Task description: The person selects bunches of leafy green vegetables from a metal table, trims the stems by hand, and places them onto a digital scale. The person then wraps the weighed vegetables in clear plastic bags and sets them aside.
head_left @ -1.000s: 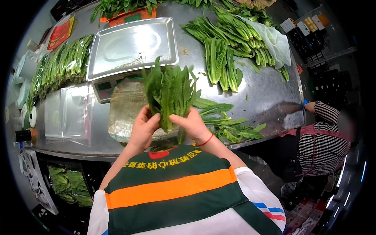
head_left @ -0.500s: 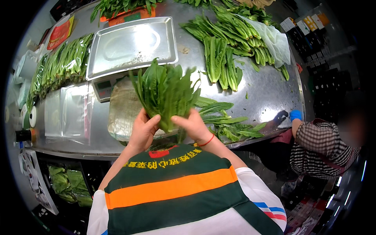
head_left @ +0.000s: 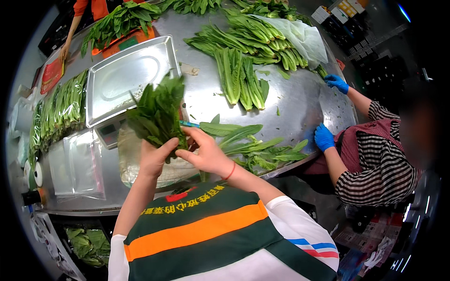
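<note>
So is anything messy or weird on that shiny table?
A little messy. Small green leaf scraps lie scattered on the bare metal table between the vegetable piles, and loose leaves sprawl unbundled beside the right hand. The left hand holds a tidy leaf bunch.

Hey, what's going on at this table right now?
A person holds a bunch of leafy greens in both bare hands over a steel table: the left hand grips the stems, the right hand pinches them beside it. Loose leaves lie to the right, a metal tray on a scale sits behind, and bagged greens lie at left. A co-worker's blue-gloved hands rest at the table's far right edge.
</note>
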